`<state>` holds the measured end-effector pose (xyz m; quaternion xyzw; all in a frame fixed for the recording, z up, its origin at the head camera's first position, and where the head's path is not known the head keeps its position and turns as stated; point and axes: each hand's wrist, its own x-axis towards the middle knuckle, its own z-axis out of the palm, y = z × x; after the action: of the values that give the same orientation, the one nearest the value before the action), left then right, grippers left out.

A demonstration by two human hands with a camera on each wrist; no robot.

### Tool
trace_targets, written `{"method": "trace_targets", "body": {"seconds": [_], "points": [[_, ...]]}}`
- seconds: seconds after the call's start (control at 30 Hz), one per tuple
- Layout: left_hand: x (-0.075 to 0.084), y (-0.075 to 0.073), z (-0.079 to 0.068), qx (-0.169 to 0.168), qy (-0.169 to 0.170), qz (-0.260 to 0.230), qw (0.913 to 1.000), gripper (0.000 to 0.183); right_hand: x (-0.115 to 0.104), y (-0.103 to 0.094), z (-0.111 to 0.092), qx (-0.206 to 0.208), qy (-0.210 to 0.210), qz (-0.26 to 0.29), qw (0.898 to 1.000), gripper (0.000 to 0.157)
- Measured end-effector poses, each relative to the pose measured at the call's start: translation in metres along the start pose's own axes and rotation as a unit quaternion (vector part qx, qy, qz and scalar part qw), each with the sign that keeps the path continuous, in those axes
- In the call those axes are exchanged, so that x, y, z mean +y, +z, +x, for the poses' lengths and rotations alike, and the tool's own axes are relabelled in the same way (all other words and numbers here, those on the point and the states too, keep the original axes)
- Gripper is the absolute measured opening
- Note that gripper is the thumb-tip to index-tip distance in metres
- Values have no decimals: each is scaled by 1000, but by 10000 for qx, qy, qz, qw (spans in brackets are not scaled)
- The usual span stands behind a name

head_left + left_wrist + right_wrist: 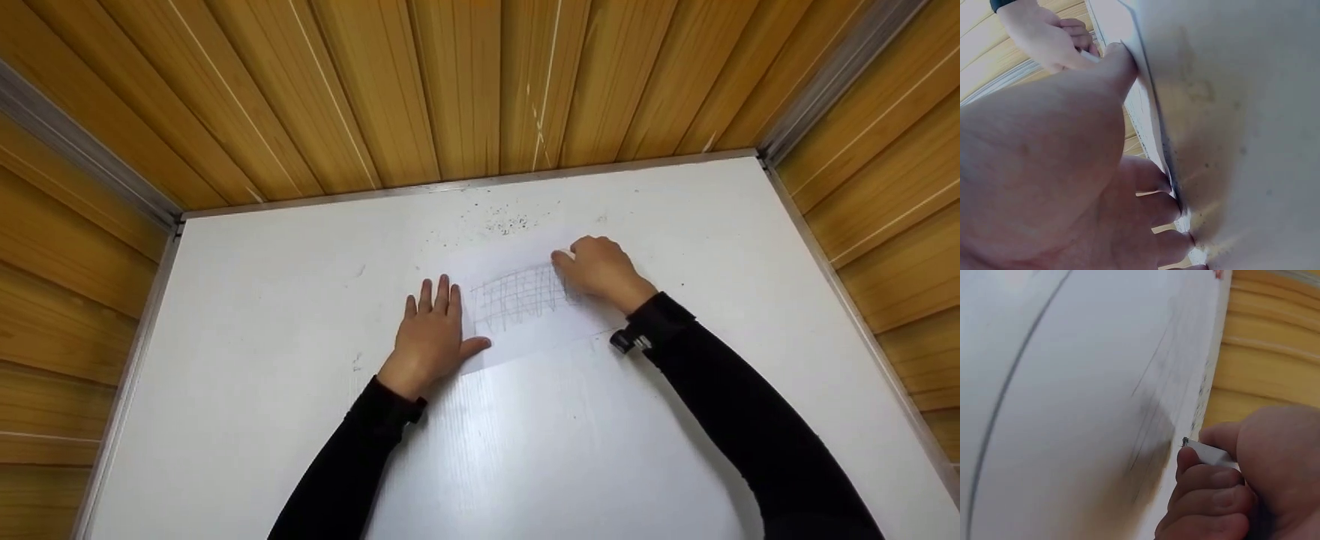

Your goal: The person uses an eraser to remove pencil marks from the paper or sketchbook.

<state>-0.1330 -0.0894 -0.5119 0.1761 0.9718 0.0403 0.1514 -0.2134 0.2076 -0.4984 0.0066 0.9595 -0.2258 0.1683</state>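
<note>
A white sheet of paper [517, 341] with a pencil-drawn grid [517, 292] lies on the white table. My left hand [431, 334] rests on the sheet's left side, fingers straight and thumb spread out over the paper. At the grid's right end, my right hand [604, 270] pinches a white eraser [1210, 453]. Dark crumbs cling to the eraser's tip, which is close to the paper in the right wrist view. From the head the eraser is hidden by the fingers. The left wrist view shows my left thumb [1120, 64] at the paper's edge.
Dark eraser crumbs [510, 223] are scattered on the table [285, 322] beyond the sheet. Wood-patterned panels [450, 90] wall in the back and both sides. Faint smudges mark the tabletop left of the paper.
</note>
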Motion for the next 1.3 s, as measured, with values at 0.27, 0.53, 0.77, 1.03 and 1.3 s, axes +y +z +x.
{"method": "trace_targets", "body": {"seconds": [0.27, 0.53, 0.77, 1.03, 1.3], "points": [[1, 0, 0, 35, 69, -18, 10000, 110, -77, 40, 1, -62, -634, -312, 9975, 50], [4, 1, 2, 74, 71, -150, 9998, 110, -96, 60, 11, 186, -678, -822, 9941, 48], [1, 0, 1, 140, -4, -19, 9999, 110, -51, 35, 8, 241, -535, -636, 9963, 52], [0, 1, -1, 79, -65, -85, 9999, 112, 23, 1, 4, 151, -55, -460, 9988, 58], [2, 0, 0, 99, -27, -67, 9999, 110, 46, -12, -5, 66, 193, -299, 9993, 61]]}}
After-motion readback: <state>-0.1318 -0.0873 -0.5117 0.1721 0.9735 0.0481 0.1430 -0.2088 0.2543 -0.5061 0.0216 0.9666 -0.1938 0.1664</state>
